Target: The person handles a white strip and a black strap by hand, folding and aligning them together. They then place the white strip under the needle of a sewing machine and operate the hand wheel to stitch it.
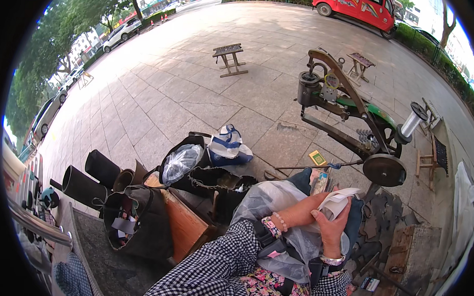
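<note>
Both hands are together above my lap, closed round a white folded sheet (338, 202), perhaps paper or thin cloth; its exact kind I cannot make out. My left hand (303, 210) reaches in from the left with its fingers behind the sheet. From below, my right hand (334, 230) grips it, the thumb pressed on the near side. Under the hands, a clear plastic bag (269, 201) is spread over my lap, with dark blue cloth (354, 220) beside it. Checked sleeves cover both forearms.
A hand-cranked sewing machine (348, 107) stands ahead right. Left are a dark bag (140, 223), a wooden board (184, 224), black rolls (84, 187) and an open black bag (220, 181). Dark scraps (378, 218) and a hammer (394, 281) lie right. A folding stool (228, 56) stands farther off.
</note>
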The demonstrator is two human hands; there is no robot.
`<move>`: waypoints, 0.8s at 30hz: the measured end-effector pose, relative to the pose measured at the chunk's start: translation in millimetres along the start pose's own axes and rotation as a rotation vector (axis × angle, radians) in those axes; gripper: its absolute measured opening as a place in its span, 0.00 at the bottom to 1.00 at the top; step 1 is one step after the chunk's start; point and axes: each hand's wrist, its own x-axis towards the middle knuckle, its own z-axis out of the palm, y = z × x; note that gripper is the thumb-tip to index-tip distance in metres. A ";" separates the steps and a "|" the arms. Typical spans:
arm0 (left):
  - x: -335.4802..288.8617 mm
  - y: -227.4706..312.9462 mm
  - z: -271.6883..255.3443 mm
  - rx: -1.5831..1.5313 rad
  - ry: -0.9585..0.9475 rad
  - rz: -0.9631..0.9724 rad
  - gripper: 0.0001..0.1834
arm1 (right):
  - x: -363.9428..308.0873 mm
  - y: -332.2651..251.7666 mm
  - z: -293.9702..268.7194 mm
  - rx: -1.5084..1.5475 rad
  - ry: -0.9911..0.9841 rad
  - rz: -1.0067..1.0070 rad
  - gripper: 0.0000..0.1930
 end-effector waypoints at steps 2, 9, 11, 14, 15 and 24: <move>0.6 -13.0 3.9 -0.006 0.036 0.071 0.32 | -2.3 0.4 -0.4 0.004 0.014 0.041 0.45; -0.3 -28.1 5.3 0.063 0.150 0.224 0.32 | 0.1 -3.8 -1.3 0.295 0.138 0.132 0.36; -1.4 -18.7 2.8 -0.052 0.136 0.197 0.32 | 3.1 -4.4 -6.6 0.404 0.184 0.152 0.34; -2.5 -15.4 0.8 -0.247 0.094 0.153 0.29 | 5.5 -8.6 -8.5 0.559 0.251 0.200 0.28; -2.6 -15.4 0.4 -0.329 0.063 0.135 0.26 | 6.6 -6.1 -11.1 0.588 0.262 0.217 0.28; -0.4 -18.9 -6.1 -0.524 -0.013 0.056 0.18 | 6.3 -5.1 -11.6 0.563 0.164 0.211 0.27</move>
